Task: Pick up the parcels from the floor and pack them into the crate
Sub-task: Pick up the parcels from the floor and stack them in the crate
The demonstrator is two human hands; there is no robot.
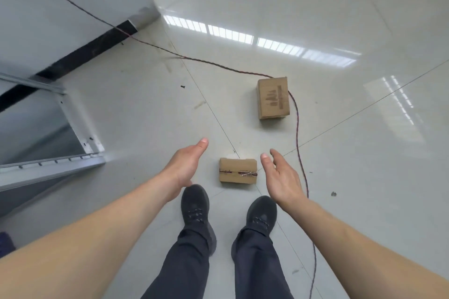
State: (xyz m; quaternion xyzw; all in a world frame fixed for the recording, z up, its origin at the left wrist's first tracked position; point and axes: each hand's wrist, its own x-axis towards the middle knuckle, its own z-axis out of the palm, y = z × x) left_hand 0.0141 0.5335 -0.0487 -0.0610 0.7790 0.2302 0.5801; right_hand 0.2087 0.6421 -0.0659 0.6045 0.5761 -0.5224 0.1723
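Note:
A small cardboard parcel [238, 170] with a taped seam across its top lies on the floor just in front of my shoes. My left hand [185, 165] hovers open to its left, fingers together and palm facing the parcel. On the other side my right hand [280, 173] is open too, fingers spread. Neither hand touches the parcel. A second, larger cardboard parcel [273, 98] with a dark printed mark rests farther away, up and to the right. No crate is clearly in view.
A thin dark cable [297, 128] runs across the tiled floor, passes behind the larger parcel and trails down past my right arm. A grey metal frame [80, 128] and a white wall with black skirting stand at the left. My two black shoes [195, 204] stand below the small parcel.

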